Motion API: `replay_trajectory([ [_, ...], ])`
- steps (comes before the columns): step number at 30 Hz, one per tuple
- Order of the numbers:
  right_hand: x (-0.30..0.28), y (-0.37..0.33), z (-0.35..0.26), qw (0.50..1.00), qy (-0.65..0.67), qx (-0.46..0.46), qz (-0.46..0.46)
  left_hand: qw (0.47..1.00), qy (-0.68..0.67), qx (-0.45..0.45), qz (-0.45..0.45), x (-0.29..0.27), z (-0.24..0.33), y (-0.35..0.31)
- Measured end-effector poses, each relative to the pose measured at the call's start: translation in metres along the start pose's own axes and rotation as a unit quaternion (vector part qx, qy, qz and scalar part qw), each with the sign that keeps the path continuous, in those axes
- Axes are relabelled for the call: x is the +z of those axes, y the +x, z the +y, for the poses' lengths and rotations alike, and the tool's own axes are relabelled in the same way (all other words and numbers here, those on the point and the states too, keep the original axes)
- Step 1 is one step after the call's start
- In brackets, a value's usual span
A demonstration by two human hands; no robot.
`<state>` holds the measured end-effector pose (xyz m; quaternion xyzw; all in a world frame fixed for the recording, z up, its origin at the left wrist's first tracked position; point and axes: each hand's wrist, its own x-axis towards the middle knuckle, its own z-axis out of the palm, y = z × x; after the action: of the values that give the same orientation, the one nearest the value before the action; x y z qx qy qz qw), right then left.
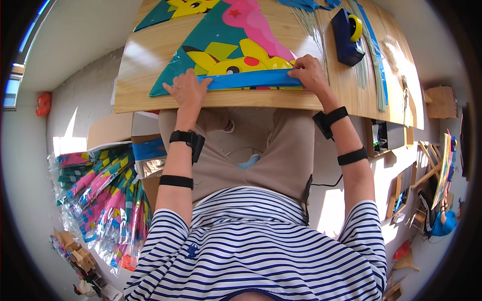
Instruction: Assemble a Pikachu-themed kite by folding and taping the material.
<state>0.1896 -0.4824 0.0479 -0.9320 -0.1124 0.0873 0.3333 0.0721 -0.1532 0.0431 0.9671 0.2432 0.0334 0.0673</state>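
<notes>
A triangular printed kite sheet (211,42) in teal and pink, with a yellow cartoon figure, lies on the wooden table in front of me. Across its near edge runs a flat blue strip (251,80), covering the lower part of the figure. My right hand (310,75) pinches the strip's right end between thumb and fingers. At the other end, my left hand (188,93) rests with its fingers spread, the thumb touching the strip. Whether the strip is fabric or film I cannot tell.
A dark blue tape dispenser (346,37) with a yellow roll stands at the back right. Bundles of thin pale rods (374,65) lie beside it. Another printed sheet (168,12) lies at the far left. Many wrapped kites (100,195) are piled low on my left, by a cardboard box (110,131).
</notes>
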Motion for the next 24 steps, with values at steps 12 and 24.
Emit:
replay_trajectory([
  [12,0.018,-0.007,-0.012,0.974,-0.214,0.058,0.055,1.000,-0.001,0.001,-0.017,-0.006,0.006,-0.001],
  [24,0.043,-0.036,-0.011,0.886,-0.254,-0.345,0.179,0.974,0.013,0.149,0.171,0.016,-0.002,-0.006],
])
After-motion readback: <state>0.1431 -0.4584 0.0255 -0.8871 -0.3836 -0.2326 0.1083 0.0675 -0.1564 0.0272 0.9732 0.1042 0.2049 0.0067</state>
